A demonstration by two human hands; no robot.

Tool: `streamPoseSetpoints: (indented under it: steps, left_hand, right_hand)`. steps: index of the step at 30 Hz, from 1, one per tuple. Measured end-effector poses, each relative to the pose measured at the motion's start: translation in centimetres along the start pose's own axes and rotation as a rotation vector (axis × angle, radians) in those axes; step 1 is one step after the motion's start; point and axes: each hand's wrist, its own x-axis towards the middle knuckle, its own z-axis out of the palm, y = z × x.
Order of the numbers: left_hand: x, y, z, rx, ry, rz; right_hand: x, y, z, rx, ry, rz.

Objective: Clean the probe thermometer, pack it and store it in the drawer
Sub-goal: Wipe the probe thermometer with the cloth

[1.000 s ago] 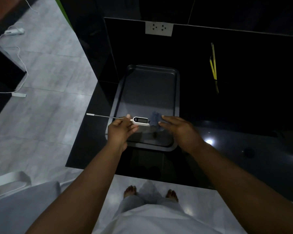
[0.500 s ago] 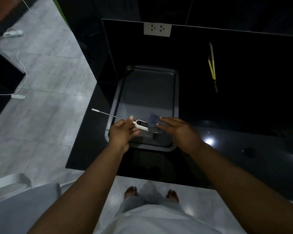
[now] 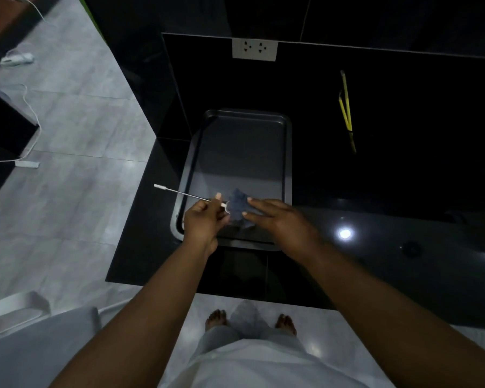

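The probe thermometer [image 3: 185, 194] has a thin metal stem with a white-capped tip pointing left; my left hand [image 3: 205, 219] pinches it where the stem meets the white body. A crumpled grey-blue cloth [image 3: 238, 206] covers most of that body, so its display is hidden. My right hand [image 3: 277, 219] presses the cloth against the thermometer with the fingers stretched over it. Both hands hover over the near end of a dark metal tray [image 3: 244, 152] on the black counter [image 3: 375, 247].
Yellow tongs [image 3: 346, 110] lean at the back right of the counter, under a white wall socket [image 3: 254, 50]. The counter's left edge drops to a grey tiled floor [image 3: 76, 169] with white cables. My bare feet show below.
The cloth has been brought over the thermometer's white body, hiding the display that was visible a second ago. The stem tip has shifted slightly right.
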Motion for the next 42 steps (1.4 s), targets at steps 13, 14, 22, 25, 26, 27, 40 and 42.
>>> streamPoseSetpoints:
  steps: [13,14,22,25,26,27,40,42]
  left_hand:
    - [0.5,-0.4,0.2,0.096,0.059,-0.035]
    - [0.5,-0.3,0.1,0.102,0.051,-0.026]
    - [0.9,0.5,-1.9,0.026,-0.041,-0.016]
    - [1.0,0.5,-2.0,0.032,-0.046,-0.013]
    - [1.0,0.4,-1.9,0.033,-0.048,-0.014]
    - [0.9,0.3,-1.7,0.034,-0.05,-0.015]
    - [0.9,1.3,-1.4,0.059,-0.11,-0.006]
    - [0.7,1.3,-1.1,0.065,-0.108,-0.015]
  right_hand:
    - [1.9,-1.4,0.4,0.034,0.1,-0.111]
    - [1.6,-1.3,0.6,0.055,0.057,-0.088]
    - [-1.7,3.2,-0.5,-0.017,0.043,0.008]
    - [-1.2,2.3,-1.6,0.036,0.201,0.015]
    - [-0.8,1.8,-1.4,0.061,0.237,0.011]
    - [-0.4,1.1,-1.3,0.078,0.247,-0.008]
    - [-0.5,0.6,-0.4,0.317,0.158,0.172]
    - [-0.4,-0.3,-0.7,0.401,0.148,0.192]
